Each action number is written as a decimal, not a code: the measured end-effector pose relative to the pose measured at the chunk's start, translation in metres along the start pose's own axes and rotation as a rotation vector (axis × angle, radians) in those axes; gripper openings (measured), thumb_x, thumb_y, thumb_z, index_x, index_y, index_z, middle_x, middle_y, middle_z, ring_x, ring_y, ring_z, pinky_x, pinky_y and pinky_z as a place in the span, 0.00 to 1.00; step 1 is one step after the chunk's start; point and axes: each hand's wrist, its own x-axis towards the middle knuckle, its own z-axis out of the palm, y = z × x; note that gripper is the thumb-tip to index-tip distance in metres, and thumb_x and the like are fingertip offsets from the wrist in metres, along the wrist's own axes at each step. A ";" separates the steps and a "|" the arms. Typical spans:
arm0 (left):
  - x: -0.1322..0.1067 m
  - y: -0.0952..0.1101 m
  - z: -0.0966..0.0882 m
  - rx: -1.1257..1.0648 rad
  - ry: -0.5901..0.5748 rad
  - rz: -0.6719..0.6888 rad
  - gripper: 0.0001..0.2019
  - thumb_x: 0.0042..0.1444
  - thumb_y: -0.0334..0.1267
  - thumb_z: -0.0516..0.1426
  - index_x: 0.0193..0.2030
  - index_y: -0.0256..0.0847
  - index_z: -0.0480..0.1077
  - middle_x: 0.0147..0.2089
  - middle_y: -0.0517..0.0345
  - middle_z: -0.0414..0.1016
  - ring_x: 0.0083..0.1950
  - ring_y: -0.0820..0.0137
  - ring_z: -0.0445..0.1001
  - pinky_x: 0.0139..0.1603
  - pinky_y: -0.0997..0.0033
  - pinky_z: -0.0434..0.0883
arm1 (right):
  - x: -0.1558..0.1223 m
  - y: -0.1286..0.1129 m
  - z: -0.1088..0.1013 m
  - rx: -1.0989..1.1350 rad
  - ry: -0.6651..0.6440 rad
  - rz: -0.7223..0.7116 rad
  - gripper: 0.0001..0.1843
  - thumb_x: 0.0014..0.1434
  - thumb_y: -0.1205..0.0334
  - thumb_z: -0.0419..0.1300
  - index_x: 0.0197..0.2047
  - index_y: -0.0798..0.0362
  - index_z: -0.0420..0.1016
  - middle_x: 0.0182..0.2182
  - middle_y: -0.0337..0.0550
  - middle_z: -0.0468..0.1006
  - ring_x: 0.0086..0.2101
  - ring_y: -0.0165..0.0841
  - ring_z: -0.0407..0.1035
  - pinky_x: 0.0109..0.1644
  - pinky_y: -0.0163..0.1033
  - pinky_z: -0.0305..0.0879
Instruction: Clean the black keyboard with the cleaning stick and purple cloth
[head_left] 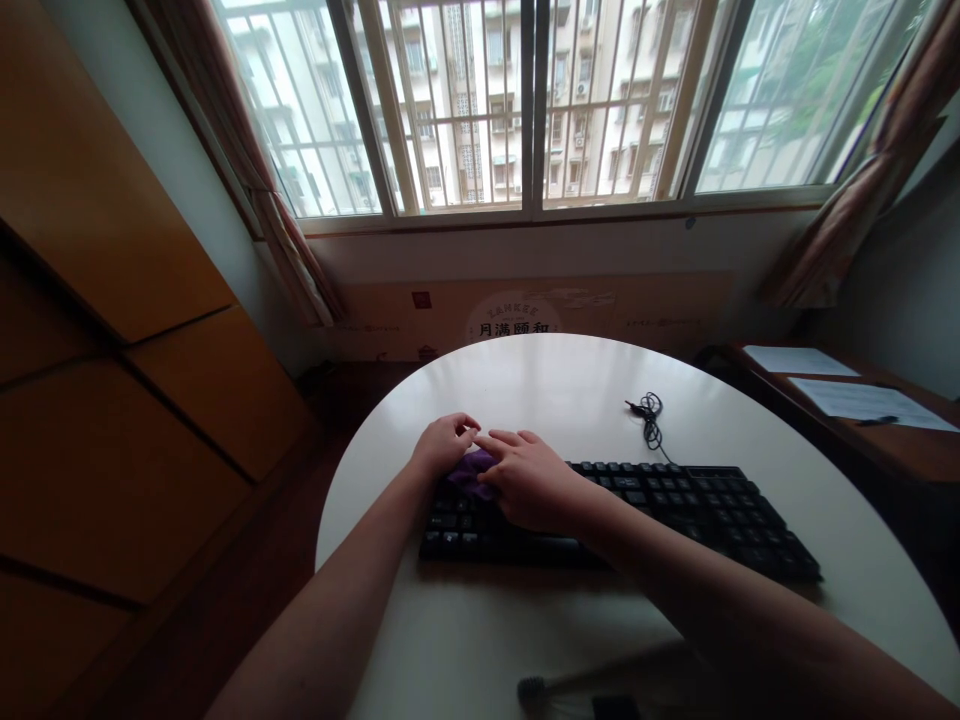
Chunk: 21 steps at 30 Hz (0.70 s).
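One black keyboard [675, 492] is lying on one round white table [540, 390]. One purple cloth [471, 474] is resting on the keyboard's left end. Two hands are meeting there: the left hand [445, 445] is bending its fingers, the right hand [529, 480] is spreading its own over the cloth; whether either is gripping, I cannot tell. One bundled cable [651, 425] is lying beyond the keyboard, one brush [531, 689] nearer than it.

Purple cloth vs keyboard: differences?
Color: the cloth is purple; the keyboard is black.
Shape: the cloth is bunched up; the keyboard is long and flat.
Size: the cloth's visible part is far smaller than the keyboard.
Shared: the right hand partly hides both.
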 end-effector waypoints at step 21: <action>0.000 -0.001 -0.003 -0.039 -0.085 -0.029 0.12 0.53 0.42 0.55 0.38 0.40 0.77 0.28 0.59 0.75 0.29 0.69 0.72 0.30 0.72 0.66 | 0.009 0.052 0.002 0.733 0.005 0.514 0.17 0.59 0.58 0.52 0.33 0.58 0.79 0.26 0.43 0.77 0.25 0.30 0.66 0.28 0.34 0.59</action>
